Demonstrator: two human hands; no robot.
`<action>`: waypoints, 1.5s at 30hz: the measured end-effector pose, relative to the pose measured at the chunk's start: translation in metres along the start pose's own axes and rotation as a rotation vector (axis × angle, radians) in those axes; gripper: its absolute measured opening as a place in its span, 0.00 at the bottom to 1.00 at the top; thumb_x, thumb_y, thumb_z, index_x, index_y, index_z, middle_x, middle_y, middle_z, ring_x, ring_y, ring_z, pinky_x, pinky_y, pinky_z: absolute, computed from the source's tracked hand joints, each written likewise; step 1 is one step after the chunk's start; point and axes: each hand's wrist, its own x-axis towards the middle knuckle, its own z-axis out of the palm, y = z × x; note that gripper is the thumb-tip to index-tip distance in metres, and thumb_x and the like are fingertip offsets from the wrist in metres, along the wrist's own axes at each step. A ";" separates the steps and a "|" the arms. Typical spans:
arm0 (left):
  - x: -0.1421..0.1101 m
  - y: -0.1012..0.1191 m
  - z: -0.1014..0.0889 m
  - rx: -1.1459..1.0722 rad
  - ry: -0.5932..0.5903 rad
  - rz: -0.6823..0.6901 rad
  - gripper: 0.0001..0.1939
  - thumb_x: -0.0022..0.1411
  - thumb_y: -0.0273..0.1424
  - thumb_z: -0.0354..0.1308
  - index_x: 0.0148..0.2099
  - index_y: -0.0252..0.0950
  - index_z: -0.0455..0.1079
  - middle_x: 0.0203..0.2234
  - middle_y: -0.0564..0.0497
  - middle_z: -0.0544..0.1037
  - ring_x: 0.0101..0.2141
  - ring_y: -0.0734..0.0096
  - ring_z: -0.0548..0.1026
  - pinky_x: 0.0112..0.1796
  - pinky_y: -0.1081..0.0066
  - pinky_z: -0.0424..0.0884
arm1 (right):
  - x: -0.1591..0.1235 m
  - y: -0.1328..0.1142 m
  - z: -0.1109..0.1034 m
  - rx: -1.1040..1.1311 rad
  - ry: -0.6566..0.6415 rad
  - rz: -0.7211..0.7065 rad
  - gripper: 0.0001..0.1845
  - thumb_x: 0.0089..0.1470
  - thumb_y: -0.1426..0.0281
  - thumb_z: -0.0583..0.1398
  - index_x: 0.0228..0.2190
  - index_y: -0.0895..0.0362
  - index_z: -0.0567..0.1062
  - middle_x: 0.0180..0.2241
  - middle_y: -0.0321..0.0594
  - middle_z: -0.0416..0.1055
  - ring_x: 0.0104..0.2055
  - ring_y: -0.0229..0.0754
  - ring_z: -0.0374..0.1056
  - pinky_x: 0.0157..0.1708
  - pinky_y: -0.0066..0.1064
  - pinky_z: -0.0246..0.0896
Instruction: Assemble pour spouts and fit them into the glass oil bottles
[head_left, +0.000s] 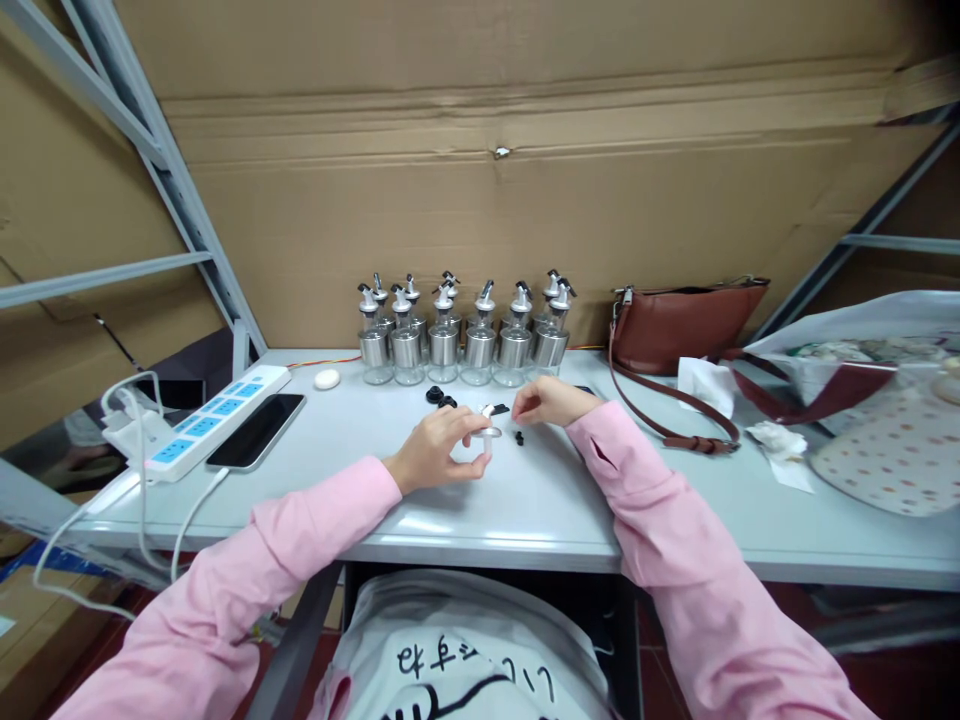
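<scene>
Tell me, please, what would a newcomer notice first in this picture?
Probably the cluster of metal-sleeved bottles with pourer tops, standing at the back of the table before the cardboard. Next, the pink sleeves reach in from the lower corners, and the left grip holds a small round part with a pale stem. Toward the right, the brown bag stands out against the pale tabletop.

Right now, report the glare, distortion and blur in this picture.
Head view: light glints off the silver metal-sleeved glass bottles, and pale sheen marks the glossy grey-white table; head view edges: wide-lens stretching seems to splay the grey metal shelf frame; head view centre: the small black piece beside the bare right hand is too soft to identify.
</scene>
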 end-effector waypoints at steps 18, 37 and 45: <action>0.001 0.000 0.000 0.030 -0.002 0.029 0.11 0.56 0.29 0.53 0.43 0.35 0.62 0.25 0.55 0.70 0.24 0.77 0.68 0.30 0.74 0.66 | 0.008 0.004 0.013 -0.043 -0.078 0.044 0.09 0.39 0.72 0.62 0.26 0.62 0.80 0.15 0.35 0.68 0.20 0.32 0.61 0.24 0.25 0.56; 0.000 -0.002 -0.001 0.161 0.070 0.029 0.13 0.57 0.31 0.52 0.46 0.37 0.60 0.29 0.55 0.72 0.25 0.78 0.68 0.39 0.66 0.60 | -0.003 -0.034 0.021 0.817 -0.020 -0.219 0.15 0.39 0.63 0.67 0.29 0.61 0.75 0.24 0.36 0.74 0.24 0.32 0.66 0.28 0.27 0.60; -0.001 -0.003 -0.002 0.175 0.073 0.028 0.14 0.60 0.32 0.50 0.49 0.38 0.58 0.34 0.53 0.74 0.26 0.77 0.69 0.41 0.65 0.58 | -0.008 -0.042 0.024 1.153 -0.065 -0.275 0.12 0.39 0.69 0.68 0.28 0.60 0.74 0.23 0.35 0.73 0.26 0.31 0.68 0.26 0.24 0.60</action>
